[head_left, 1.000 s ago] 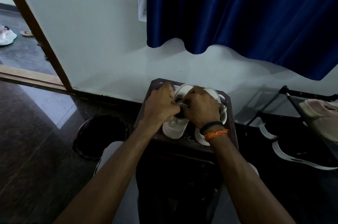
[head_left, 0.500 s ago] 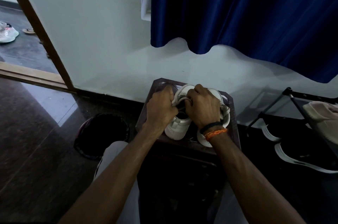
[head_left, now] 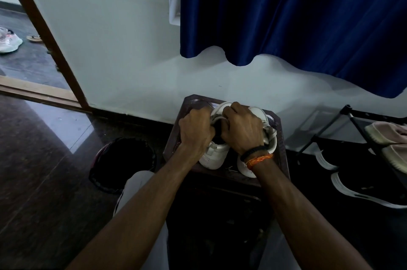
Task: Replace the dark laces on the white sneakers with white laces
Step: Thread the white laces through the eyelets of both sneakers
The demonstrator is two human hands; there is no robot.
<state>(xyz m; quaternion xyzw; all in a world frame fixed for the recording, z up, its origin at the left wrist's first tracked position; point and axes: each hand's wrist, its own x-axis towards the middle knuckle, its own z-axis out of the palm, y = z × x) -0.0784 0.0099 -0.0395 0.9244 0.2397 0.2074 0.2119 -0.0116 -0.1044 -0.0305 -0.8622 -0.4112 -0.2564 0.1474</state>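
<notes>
The left hand (head_left: 196, 131) and right hand (head_left: 241, 131) curl over the left white leather sneaker (head_left: 214, 155). What they grip is hidden. At twelve o'clock, lacing seems underway; next needs a gentle pull.

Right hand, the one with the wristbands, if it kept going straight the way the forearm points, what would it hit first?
The right hand points up and away from the person, over the white sneakers. Past them it would likely meet the far rim of the dark stool, then the wall; depth is unclear.
</notes>
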